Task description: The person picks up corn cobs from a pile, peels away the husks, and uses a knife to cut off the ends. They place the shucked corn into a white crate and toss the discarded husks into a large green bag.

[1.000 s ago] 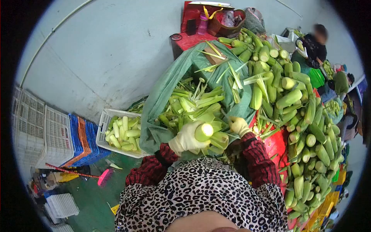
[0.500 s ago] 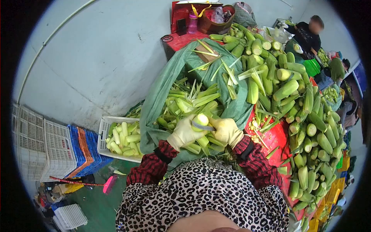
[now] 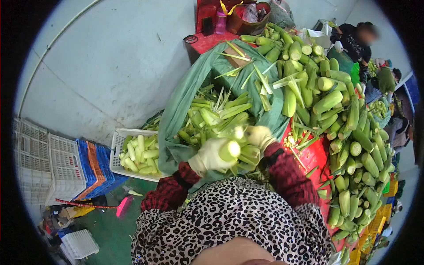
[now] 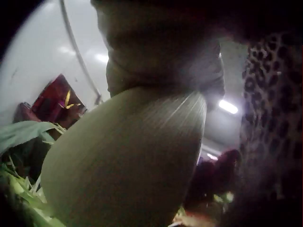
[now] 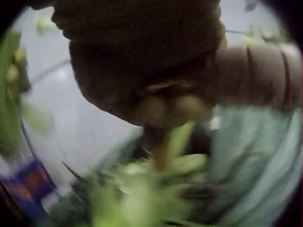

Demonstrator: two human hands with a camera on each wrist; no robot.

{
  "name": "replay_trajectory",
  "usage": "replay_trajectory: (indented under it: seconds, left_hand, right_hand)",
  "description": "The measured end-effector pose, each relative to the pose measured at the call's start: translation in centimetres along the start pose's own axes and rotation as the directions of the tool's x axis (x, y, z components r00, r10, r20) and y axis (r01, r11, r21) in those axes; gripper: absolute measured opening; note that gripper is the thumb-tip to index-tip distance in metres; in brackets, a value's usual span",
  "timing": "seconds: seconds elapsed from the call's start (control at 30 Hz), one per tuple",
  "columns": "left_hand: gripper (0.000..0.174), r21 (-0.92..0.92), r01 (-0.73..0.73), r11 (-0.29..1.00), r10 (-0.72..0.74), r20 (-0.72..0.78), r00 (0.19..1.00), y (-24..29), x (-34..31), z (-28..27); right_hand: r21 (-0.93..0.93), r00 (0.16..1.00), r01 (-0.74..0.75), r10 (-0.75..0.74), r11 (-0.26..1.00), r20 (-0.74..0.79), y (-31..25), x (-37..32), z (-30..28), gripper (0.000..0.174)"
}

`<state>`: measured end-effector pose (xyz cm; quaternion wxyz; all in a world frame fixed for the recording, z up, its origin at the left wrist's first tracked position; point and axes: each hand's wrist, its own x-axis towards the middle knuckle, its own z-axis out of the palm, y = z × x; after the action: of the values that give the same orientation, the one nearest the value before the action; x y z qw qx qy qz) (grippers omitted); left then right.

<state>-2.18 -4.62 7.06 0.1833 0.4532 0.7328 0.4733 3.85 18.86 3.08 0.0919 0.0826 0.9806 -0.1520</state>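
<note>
My gloved left hand grips an ear of corn in its green husk, the pale cut end tilted up. To its right, my gloved right hand is curled round a knife, whose blade is blurred and mostly hidden now. A small pale cut-off piece shows blurred between the hands. Below both lie loose green husks in a green cloth sack. The glove fills most of the left wrist view. In the right wrist view, a brown handle juts below the dark underside of the hand.
A large heap of unhusked corn covers the red table on my right. Left of the sack stands a white crate with husked ears. Stacked crates line the wall. A broom lies on the floor; other people work far right.
The right hand came in to the corn, its knife blade crossing the cut end, then moved up and away. A pale piece has come off the end. The left hand keeps its grip.
</note>
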Motion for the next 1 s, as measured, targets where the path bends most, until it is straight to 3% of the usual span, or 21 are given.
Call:
replay_trajectory:
  seconds: [0.03, 0.1, 0.17, 0.2, 0.27, 0.3, 0.37, 0.47, 0.5, 0.6, 0.7, 0.8, 0.9, 1.0]
  left_hand:
    - [0.061, 0.027, -0.131, 0.991, 0.131, -0.013, 0.991, 0.7, -0.8, -0.3]
    - [0.058, -0.04, -0.047, 0.998, 0.042, -0.118, 0.992, 0.5, -0.1, -0.8]
    - [0.057, -0.024, -0.001, 1.0, -0.001, -0.118, 0.993, -0.7, 0.3, -1.1]
    - [0.056, -0.136, 0.008, 0.991, -0.03, -0.167, 0.986, -0.4, 0.3, -1.4]
    - [0.057, -0.106, 0.028, 0.994, -0.048, -0.188, 0.981, -1.0, 0.6, -1.7]
    - [0.057, -0.094, 0.033, 0.995, -0.051, -0.194, 0.98, -1.2, 0.9, -1.8]
    - [0.058, -0.088, 0.056, 0.995, -0.071, -0.181, 0.981, -1.2, 1.4, -1.8]
    - [0.059, -0.072, 0.08, 0.994, -0.088, -0.119, 0.989, -1.4, 1.6, -1.2]
    - [0.061, -0.06, 0.08, 0.995, -0.085, -0.093, 0.992, -1.6, 1.8, -1.0]
    - [0.066, -0.277, 0.165, 0.946, -0.177, -0.016, 0.984, -2.0, 1.9, 0.0]
    - [0.071, -0.255, 0.142, 0.956, -0.149, -0.005, 0.989, -1.6, 2.0, -0.1]
    - [0.072, -0.382, 0.213, 0.899, -0.207, 0.057, 0.977, -1.0, 1.8, -0.1]
    - [0.057, -0.509, 0.139, 0.85, -0.17, -0.015, 0.985, -2.4, 1.4, 0.6]
    - [0.056, -0.358, 0.156, 0.921, -0.172, -0.015, 0.985, -2.4, 1.3, 0.5]
  right_hand:
    - [-0.045, 0.977, -0.128, 0.134, 0.991, 0.166, 2.7, 0.3, 0.2, 0.033]
    - [-0.032, 0.957, -0.275, 0.277, 0.961, 0.083, 5.2, 0.5, 1.2, 0.035]
    - [0.038, 0.985, -0.147, 0.15, 0.988, -0.088, 8.5, 2.1, 3.7, 0.035]
    - [0.119, 0.985, -0.132, 0.143, 0.984, -0.094, 7.6, 2.2, 2.5, 0.035]
    - [0.29, 0.987, -0.101, 0.133, 0.952, -0.09, 3.4, 0.9, -0.9, 0.034]
    - [0.3, 0.978, 0.071, -0.007, 0.951, -0.207, 2.3, 0.6, -0.7, 0.034]
    - [0.245, 0.862, 0.392, -0.261, 0.887, -0.435, 0.3, -0.5, -0.5, 0.034]
    - [0.143, 0.925, 0.319, -0.275, 0.937, -0.261, -4.7, -3.5, -3.4, 0.033]
    - [0.111, 0.922, 0.329, -0.293, 0.938, -0.254, -5.2, -3.7, -3.5, 0.031]
    - [0.068, 0.907, 0.36, -0.332, 0.931, -0.26, -5.8, -4.0, -3.7, 0.02]
    - [0.05, 0.931, 0.305, -0.287, 0.951, -0.224, -6.0, -4.1, -3.6, 0.02]
    - [0.085, 0.939, 0.285, -0.261, 0.955, -0.222, -6.1, -4.1, -3.4, 0.017]
    - [0.061, 0.898, 0.38, -0.353, 0.923, -0.261, -5.7, -4.1, -3.2, 0.018]
    - [0.067, 0.904, 0.364, -0.335, 0.929, -0.265, -5.6, -3.9, -3.0, 0.017]
